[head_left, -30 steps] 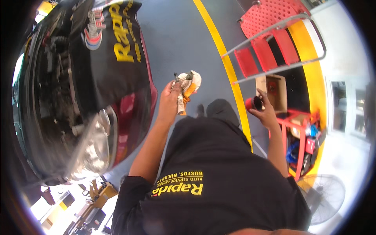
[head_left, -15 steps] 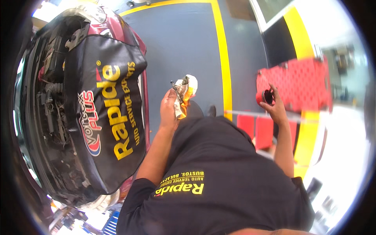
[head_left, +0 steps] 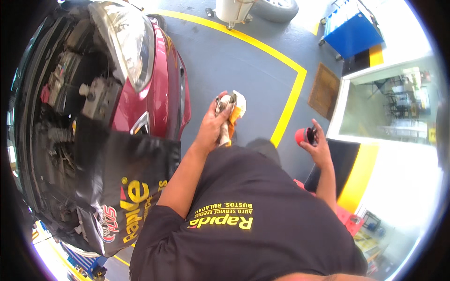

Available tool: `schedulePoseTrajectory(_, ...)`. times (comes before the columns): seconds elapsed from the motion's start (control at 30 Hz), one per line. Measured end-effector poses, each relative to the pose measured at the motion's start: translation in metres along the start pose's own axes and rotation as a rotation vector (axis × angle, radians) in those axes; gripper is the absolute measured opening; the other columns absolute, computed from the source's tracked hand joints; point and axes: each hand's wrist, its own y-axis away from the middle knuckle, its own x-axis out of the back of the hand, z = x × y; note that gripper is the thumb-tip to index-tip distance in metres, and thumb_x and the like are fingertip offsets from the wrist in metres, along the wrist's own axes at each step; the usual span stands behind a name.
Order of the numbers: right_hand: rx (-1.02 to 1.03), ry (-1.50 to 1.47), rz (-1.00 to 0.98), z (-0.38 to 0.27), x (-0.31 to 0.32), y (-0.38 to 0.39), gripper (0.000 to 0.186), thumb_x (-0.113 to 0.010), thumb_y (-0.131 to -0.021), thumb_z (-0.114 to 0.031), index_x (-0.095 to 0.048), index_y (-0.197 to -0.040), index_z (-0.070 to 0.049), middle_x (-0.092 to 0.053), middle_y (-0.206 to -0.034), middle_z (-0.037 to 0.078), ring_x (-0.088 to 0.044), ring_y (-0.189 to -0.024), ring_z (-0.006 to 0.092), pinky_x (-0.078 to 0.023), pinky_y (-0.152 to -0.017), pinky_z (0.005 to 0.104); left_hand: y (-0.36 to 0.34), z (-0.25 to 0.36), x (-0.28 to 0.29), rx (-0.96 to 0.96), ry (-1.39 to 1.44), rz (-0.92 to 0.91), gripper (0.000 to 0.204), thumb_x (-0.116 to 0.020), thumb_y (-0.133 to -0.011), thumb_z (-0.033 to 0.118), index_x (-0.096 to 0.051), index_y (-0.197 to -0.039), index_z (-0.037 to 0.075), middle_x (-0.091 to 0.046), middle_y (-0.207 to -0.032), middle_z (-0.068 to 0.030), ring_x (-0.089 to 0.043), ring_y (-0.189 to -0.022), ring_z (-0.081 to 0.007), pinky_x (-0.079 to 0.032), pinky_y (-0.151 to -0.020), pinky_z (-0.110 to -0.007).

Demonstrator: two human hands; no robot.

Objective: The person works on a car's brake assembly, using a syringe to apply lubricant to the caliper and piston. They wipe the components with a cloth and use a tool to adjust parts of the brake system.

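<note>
My left hand [head_left: 213,122] is closed round a crumpled, stained white-and-orange cloth [head_left: 234,112] and a small dark metal piece [head_left: 218,106], held out over the floor in front of my body. Further right, my right hand [head_left: 316,145] grips a red cup-shaped piece [head_left: 301,136] with a black inside, its fingers curled round it. To my left is a maroon car [head_left: 159,105] with an open engine bay [head_left: 61,93], its headlight [head_left: 133,44] showing, and a black protective cover [head_left: 124,178] draped over its front.
Yellow lines [head_left: 293,100] run over the grey floor. A white wheeled bin [head_left: 232,9], a tire [head_left: 276,11] and a blue trolley [head_left: 347,35] stand ahead. On the right are a brown mat [head_left: 322,89], a glass door or window [head_left: 384,103] and red equipment [head_left: 349,220].
My view has travelled along beside the car, bringing the headlight, bin, tire and trolley into view while the red steps have mostly left it. Both hands keep hold of the same things.
</note>
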Motion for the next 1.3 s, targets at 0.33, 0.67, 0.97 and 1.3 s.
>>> schedulePoseTrajectory(0.33,0.106,-0.116,-0.137,-0.091,0.058,-0.439,0.092,-0.084,-0.074,-0.017,-0.038,-0.154,-0.017,-0.057,-0.131,0.017,-0.061,-0.116,0.0253,-0.050,-0.103,0.0372,-0.293,0.129,0.009,-0.252,0.057,0.435,0.032,-0.052,-0.107,0.033,-0.052,-0.124,0.006,-0.066,-0.098,-0.0069,-0.062,-0.068,-0.0127,-0.052,-0.059,-0.025)
schedulePoseTrajectory(0.67,0.778,0.280,-0.646,-0.472,-0.140,-0.806,0.094,-0.086,-0.077,-0.036,-0.035,-0.156,-0.025,-0.053,-0.141,0.022,-0.055,-0.130,0.0362,-0.044,-0.111,0.0457,-0.434,0.250,0.045,-0.507,0.234,0.600,0.045,-0.062,-0.102,0.032,-0.048,-0.135,0.005,-0.063,-0.119,-0.0058,-0.064,-0.104,-0.0134,-0.055,-0.086,-0.030)
schedulePoseTrajectory(0.97,1.117,0.432,-1.192,-0.642,-0.429,-0.888,0.090,-0.085,-0.077,-0.014,-0.038,-0.154,-0.020,-0.063,-0.126,0.015,-0.060,-0.121,0.0265,-0.047,-0.106,0.0384,-0.511,0.354,0.127,-0.943,0.451,0.573,0.053,-0.042,-0.109,0.037,-0.041,-0.148,0.001,-0.054,-0.141,-0.0126,-0.052,-0.131,-0.0255,-0.040,-0.112,-0.040)
schedulePoseTrajectory(1.3,1.569,0.866,-1.727,-0.728,-0.685,-0.911,0.100,-0.086,-0.071,-0.009,-0.035,-0.155,-0.022,-0.063,-0.128,0.017,-0.060,-0.122,0.0332,-0.047,-0.104,0.0438,-0.593,0.416,0.186,-1.169,0.928,1.006,0.061,-0.055,-0.100,0.022,-0.035,-0.152,-0.002,-0.054,-0.142,-0.0140,-0.053,-0.130,-0.0269,-0.040,-0.111,-0.039)
